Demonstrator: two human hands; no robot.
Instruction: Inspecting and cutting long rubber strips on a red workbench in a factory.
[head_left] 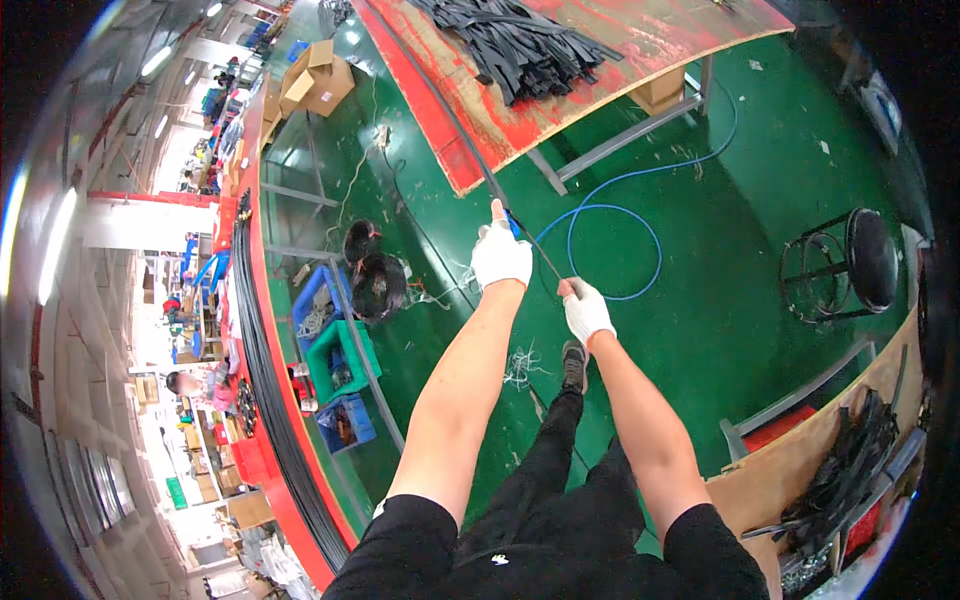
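My left hand [502,258], in a white glove with bare fingertips, is closed around a long black strip [468,138] near the red table's corner. The strip runs back from it along the table's left edge. A small blue piece [513,224] shows beside its fingers; its kind is hidden. Lower and to the right, my right hand [588,310], gloved alike, pinches a thin dark cord [545,260]. This cord stretches taut between the two hands, and where it meets the strip is covered by my left hand.
Black strips [515,45] are heaped on the worn red table [440,120]. A blue hose [655,240] loops over the green floor. Around me are a black stool [868,262], a green crate [345,362], coiled black cable [379,287] and a bench of long black strips [262,390].
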